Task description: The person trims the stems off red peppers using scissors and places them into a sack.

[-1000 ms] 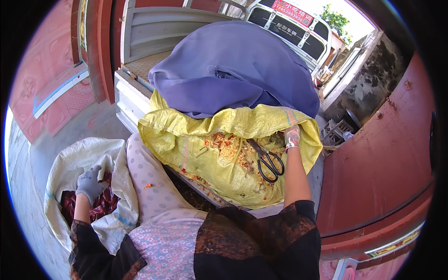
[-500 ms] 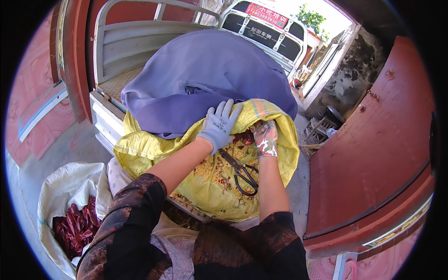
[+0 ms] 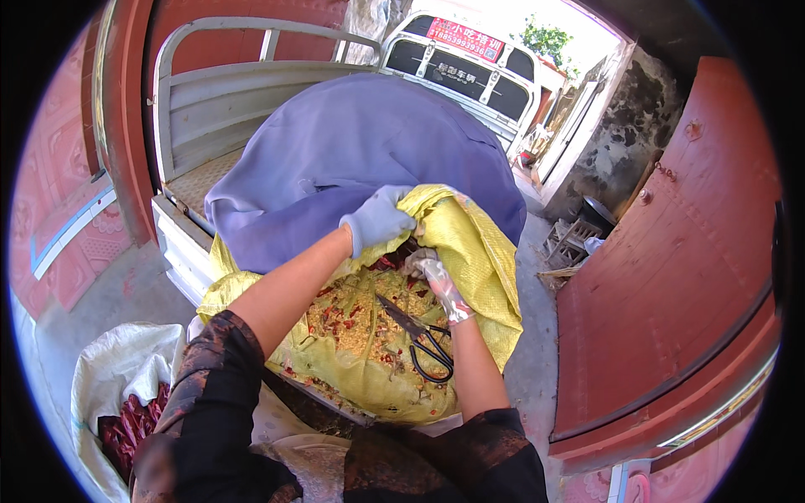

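Observation:
My left hand (image 3: 379,220), in a pale grey glove, grips the upper edge of a yellow woven sack (image 3: 470,251) and lifts it. My right hand (image 3: 429,270), gloved too, reaches in under that raised edge among red chillies; what it holds is hidden. The sack lies open in front of me, covered with seeds, green stalks and red bits (image 3: 356,323). Black scissors (image 3: 419,339) lie on it beside my right forearm. A large purple cloth bundle (image 3: 360,142) sits just behind the sack.
A white sack (image 3: 117,377) with dark red chillies (image 3: 126,423) stands on the floor at lower left. Behind is a grey truck bed (image 3: 218,92), a white vehicle (image 3: 470,59) beyond it, and a red door (image 3: 671,277) on the right.
My left hand left the white sack at lower left, crossed to the yellow sack and took hold of its top edge. My right hand moved in under that edge.

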{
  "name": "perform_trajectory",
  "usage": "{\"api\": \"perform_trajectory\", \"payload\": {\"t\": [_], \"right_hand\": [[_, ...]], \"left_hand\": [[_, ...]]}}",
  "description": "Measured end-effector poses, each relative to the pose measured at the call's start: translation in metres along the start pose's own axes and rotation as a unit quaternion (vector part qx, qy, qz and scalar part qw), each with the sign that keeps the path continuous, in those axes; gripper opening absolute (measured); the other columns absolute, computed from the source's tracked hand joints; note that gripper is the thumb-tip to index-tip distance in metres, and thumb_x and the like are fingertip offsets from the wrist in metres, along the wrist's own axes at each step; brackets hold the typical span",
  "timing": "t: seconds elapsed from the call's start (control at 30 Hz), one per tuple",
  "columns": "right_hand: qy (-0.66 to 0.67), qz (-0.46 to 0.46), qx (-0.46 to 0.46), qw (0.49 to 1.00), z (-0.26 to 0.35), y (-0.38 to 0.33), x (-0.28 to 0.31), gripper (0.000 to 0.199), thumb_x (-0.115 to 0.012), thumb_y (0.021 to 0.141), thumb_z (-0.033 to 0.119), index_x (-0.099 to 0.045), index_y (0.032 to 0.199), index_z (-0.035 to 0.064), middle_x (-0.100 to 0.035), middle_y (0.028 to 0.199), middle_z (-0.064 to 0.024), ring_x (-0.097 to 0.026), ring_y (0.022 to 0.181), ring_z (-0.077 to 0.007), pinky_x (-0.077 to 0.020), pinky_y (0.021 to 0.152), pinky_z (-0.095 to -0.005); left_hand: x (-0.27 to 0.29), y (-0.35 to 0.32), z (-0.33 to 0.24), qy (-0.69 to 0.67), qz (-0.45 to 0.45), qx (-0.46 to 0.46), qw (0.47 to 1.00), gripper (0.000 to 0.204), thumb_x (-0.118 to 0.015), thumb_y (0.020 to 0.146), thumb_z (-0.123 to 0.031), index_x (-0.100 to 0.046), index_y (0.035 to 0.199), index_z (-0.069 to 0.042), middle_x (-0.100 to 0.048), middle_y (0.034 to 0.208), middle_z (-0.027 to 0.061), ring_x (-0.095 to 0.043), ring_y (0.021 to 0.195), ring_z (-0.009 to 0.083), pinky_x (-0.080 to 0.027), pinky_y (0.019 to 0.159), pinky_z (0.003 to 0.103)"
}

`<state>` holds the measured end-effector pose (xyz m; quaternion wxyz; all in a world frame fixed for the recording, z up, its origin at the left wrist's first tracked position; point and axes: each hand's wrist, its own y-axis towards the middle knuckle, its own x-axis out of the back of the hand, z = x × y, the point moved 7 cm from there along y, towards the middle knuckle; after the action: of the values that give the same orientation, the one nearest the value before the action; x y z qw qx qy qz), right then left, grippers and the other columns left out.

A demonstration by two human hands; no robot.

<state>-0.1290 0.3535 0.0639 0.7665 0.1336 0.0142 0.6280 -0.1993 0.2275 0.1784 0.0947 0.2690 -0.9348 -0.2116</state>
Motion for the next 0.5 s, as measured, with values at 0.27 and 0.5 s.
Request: {"api": "perform_trajectory", "payload": {"t": [0.27,0.5], "right_hand": [[-0.269,-0.310,0.114,0.905,0.101,0.029,0.066,0.026,-0.052,0.086,0.019,-0.053,0.106,0.0018,-0.060,0.093,-0.0090,-0.057,0.085,-0.0195,-0.0471,0.073,-0.0312],[-0.529,-0.315,0.018,0.788,0.120,0.072,0.086,0.029,-0.053,0.085,0.020,-0.051,0.109,0.0031,-0.058,0.097,-0.0090,-0.055,0.089,-0.0201,-0.0456,0.077,-0.0319]], "left_hand": [[-0.007,-0.006,-0.140,0.176,0.035,-0.060,0.982,0.038,-0.052,0.063,0.011,-0.058,0.099,0.002,-0.062,0.080,0.0026,-0.054,0.075,0.0077,-0.046,0.069,0.025],[0.020,-0.016,-0.177,0.303,0.086,-0.210,0.926,0.024,-0.067,0.071,0.002,-0.061,0.095,0.002,-0.064,0.085,0.0029,-0.056,0.081,0.0064,-0.046,0.074,0.023]]}}
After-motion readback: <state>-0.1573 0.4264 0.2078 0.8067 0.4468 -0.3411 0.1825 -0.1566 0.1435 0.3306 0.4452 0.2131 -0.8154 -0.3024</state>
